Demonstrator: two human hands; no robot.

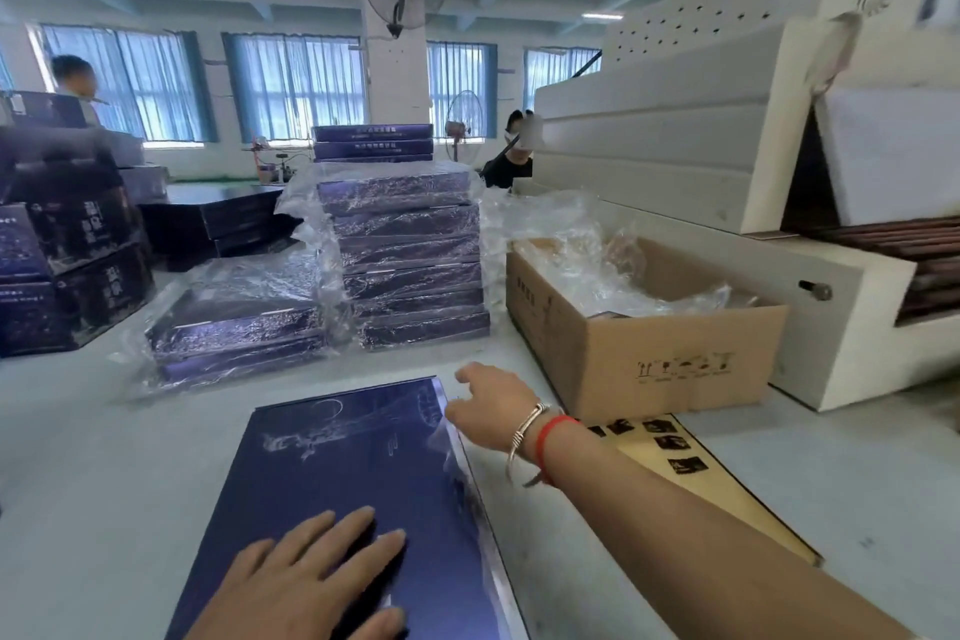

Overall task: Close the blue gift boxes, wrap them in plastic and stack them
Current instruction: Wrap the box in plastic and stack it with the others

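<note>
A flat blue gift box (343, 473) lies shut on the grey table right in front of me. My left hand (311, 577) presses flat on its near lid with straight fingers. My right hand (488, 405) is at the box's far right corner, where a thin edge of clear plastic film (447, 437) clings; the fingers look loosely spread and I cannot see a firm pinch. Behind stand a tall stack of plastic-wrapped blue boxes (415, 265) and a lower wrapped stack (234, 333) to its left.
An open cardboard carton (649, 359) stuffed with clear plastic sits at the right, with a flattened carton flap (727, 483) beside my forearm. A cream shrink-tunnel machine (727, 161) fills the right side. More dark boxes (67, 265) are piled at the left. Two people stand at the back.
</note>
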